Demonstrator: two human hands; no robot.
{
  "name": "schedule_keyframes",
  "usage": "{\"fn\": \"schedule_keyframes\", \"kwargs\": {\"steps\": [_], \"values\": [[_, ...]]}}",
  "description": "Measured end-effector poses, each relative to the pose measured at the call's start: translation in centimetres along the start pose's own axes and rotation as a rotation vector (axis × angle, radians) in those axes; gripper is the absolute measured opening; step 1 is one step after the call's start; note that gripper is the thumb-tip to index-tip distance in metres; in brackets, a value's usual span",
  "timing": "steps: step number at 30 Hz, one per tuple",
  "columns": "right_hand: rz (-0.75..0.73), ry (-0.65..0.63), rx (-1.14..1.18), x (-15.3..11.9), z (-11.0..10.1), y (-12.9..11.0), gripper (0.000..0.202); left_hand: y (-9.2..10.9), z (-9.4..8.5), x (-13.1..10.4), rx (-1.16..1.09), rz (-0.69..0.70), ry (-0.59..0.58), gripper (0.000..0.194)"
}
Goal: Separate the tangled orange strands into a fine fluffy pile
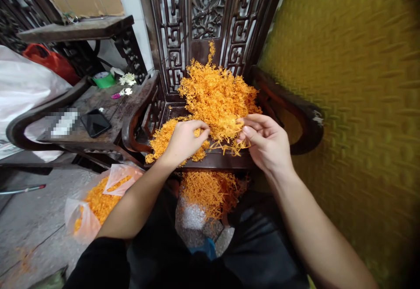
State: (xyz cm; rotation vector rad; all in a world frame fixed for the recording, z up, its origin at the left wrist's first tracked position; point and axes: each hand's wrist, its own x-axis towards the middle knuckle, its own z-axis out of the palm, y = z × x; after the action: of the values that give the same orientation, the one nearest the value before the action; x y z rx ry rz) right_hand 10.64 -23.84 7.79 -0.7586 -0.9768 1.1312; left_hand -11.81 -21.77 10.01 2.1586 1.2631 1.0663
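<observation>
A large heap of small orange blossoms [216,92] sits on the seat of a dark carved wooden chair [226,162]. My right hand [271,142] pinches an orange flower sprig [229,127] with thin, loose stems at the heap's front edge. To its left, my left hand [188,138] is closed, thumb and fingertips together; whatever may be between them is too small to make out. A lower pile of orange blossoms [162,138] lies under and beside this hand. Thin orange stems [210,188] are gathered below the seat, between my knees.
On the floor at left is a plastic bag [88,219] with orange blossoms. A side table [114,98] holds a phone [95,122], green tape [104,79] and white flowers [127,79]. Curved armrests [308,122] flank the seat, with a yellow textured surface [354,105] at right.
</observation>
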Motion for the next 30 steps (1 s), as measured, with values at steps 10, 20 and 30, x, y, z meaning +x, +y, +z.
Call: {"fn": "schedule_keyframes", "kwargs": {"steps": [10,20,30], "values": [[-0.08,-0.115,-0.279,-0.4,-0.1,-0.2,0.03,2.0,0.6,-0.4,-0.316,-0.2,-0.138,0.03],[-0.535,0.078,-1.061,0.6,-2.1,-0.6,0.012,2.3,-0.7,-1.0,-0.898,-0.45,-0.455,0.041],[0.026,-0.043,-0.061,0.3,-1.0,-0.8,0.031,0.3,2.6,-1.6,0.019,-0.086,-0.424,0.021]]}}
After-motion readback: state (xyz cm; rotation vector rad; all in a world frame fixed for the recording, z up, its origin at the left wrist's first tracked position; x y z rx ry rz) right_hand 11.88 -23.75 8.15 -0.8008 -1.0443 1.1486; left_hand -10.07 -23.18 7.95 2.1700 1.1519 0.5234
